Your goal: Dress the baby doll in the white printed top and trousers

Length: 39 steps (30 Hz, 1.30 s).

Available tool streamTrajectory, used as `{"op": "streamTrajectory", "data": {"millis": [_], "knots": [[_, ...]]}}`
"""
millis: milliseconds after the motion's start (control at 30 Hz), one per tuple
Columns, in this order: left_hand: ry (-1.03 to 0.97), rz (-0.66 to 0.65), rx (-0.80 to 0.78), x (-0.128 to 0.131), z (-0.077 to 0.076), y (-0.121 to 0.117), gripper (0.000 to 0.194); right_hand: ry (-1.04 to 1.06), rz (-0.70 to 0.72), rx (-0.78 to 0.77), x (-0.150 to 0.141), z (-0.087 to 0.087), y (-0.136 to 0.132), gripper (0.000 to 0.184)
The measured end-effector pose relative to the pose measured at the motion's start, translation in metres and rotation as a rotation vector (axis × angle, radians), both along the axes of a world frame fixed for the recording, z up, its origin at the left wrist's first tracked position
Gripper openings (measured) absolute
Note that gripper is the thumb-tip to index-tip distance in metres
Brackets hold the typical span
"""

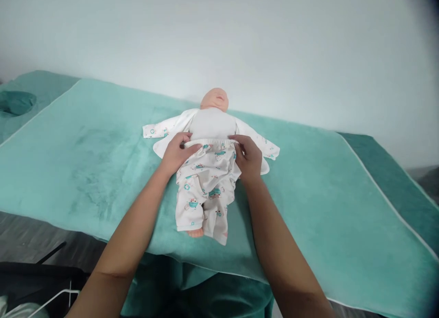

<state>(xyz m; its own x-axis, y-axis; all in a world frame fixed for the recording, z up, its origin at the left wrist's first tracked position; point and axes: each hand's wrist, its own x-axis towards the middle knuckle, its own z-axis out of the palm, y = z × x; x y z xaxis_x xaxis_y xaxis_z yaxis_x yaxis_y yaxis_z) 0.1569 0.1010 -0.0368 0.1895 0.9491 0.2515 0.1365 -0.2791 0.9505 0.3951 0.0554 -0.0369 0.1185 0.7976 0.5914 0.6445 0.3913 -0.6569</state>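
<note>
A baby doll [214, 100] lies on its back on the green bed cover, head toward the wall. White printed pants [207, 172] cover its legs, with toes showing at one cuff. My left hand [178, 153] pinches the waistband at one side of the doll, and my right hand [248, 156] grips the waistband at the other side. Above the band shows the doll's plain white torso [212, 124]. A white printed shirt [259, 140] is spread open under the doll, its sleeves stretched out to both sides.
The green cover [325, 194] spreads over a long bed against a pale wall [219, 39]. A face hole [17, 102] lies at the far left. Below the left edge stand a black container [37, 281] and a white wire hanger [56, 294].
</note>
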Motion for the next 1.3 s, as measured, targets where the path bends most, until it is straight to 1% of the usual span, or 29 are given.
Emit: {"op": "streamTrajectory", "data": {"millis": [100, 167, 200, 267, 333, 400, 467, 533, 600, 700, 767, 833, 867, 900, 933, 1033, 1100, 1200, 1300], "knots": [[0.113, 0.011, 0.079, 0.001, 0.007, 0.007, 0.037, -0.204, -0.1, -0.091, 0.005, 0.016, 0.018, 0.026], [0.14, 0.08, 0.102, 0.001, 0.007, 0.018, 0.037, -0.24, -0.143, -0.152, 0.007, 0.024, 0.035, 0.026], [0.126, 0.129, 0.086, 0.001, 0.006, 0.024, 0.036, -0.219, -0.143, -0.184, 0.007, 0.025, 0.043, 0.026], [0.07, 0.224, -0.005, 0.002, 0.0, 0.036, 0.039, -0.092, -0.125, -0.25, 0.006, 0.023, 0.056, 0.028], [0.048, 0.278, -0.098, 0.005, -0.009, 0.045, 0.042, 0.127, -0.102, -0.29, 0.004, 0.016, 0.062, 0.03], [0.069, 0.305, -0.115, 0.008, -0.017, 0.048, 0.044, 0.343, -0.084, -0.291, 0.002, 0.006, 0.059, 0.028], [0.091, 0.304, -0.096, 0.01, -0.022, 0.047, 0.04, 0.46, -0.073, -0.269, 0.001, -0.002, 0.051, 0.026], [0.088, 0.259, -0.114, 0.009, -0.023, 0.042, 0.033, 0.486, -0.077, -0.261, 0.003, -0.005, 0.043, 0.024], [0.046, 0.171, -0.164, 0.005, -0.021, 0.035, 0.026, 0.47, -0.093, -0.278, 0.005, -0.005, 0.034, 0.026], [-0.127, 0.032, -0.314, -0.004, -0.018, 0.024, 0.024, 0.444, -0.077, -0.36, 0.011, -0.004, 0.022, 0.031], [-0.278, -0.046, -0.42, -0.009, -0.017, 0.019, 0.022, 0.474, -0.008, -0.413, 0.017, -0.005, 0.012, 0.027], [-0.385, -0.105, -0.49, -0.014, -0.017, 0.017, 0.014, 0.544, 0.106, -0.46, 0.024, -0.007, 0.003, 0.023], [-0.414, -0.129, -0.513, -0.015, -0.017, 0.016, 0.011, 0.577, 0.169, -0.484, 0.027, -0.008, -0.001, 0.024], [-0.43, -0.152, -0.532, -0.017, -0.017, 0.016, 0.013, 0.606, 0.227, -0.509, 0.029, -0.009, -0.005, 0.027], [-0.44, -0.176, -0.549, -0.018, -0.018, 0.016, 0.02, 0.63, 0.275, -0.534, 0.031, -0.01, -0.007, 0.031], [-0.477, -0.24, -0.573, -0.021, -0.017, 0.015, 0.034, 0.683, 0.349, -0.587, 0.033, -0.009, -0.011, 0.037], [-0.517, -0.277, -0.583, -0.023, -0.015, 0.013, 0.036, 0.713, 0.372, -0.59, 0.032, -0.008, -0.011, 0.038], [-0.564, -0.329, -0.612, -0.026, -0.013, 0.01, 0.033, 0.735, 0.389, -0.591, 0.031, -0.008, -0.009, 0.036], [-0.569, -0.346, -0.637, -0.027, -0.014, 0.009, 0.03, 0.748, 0.396, -0.603, 0.031, -0.011, -0.008, 0.033]]}}
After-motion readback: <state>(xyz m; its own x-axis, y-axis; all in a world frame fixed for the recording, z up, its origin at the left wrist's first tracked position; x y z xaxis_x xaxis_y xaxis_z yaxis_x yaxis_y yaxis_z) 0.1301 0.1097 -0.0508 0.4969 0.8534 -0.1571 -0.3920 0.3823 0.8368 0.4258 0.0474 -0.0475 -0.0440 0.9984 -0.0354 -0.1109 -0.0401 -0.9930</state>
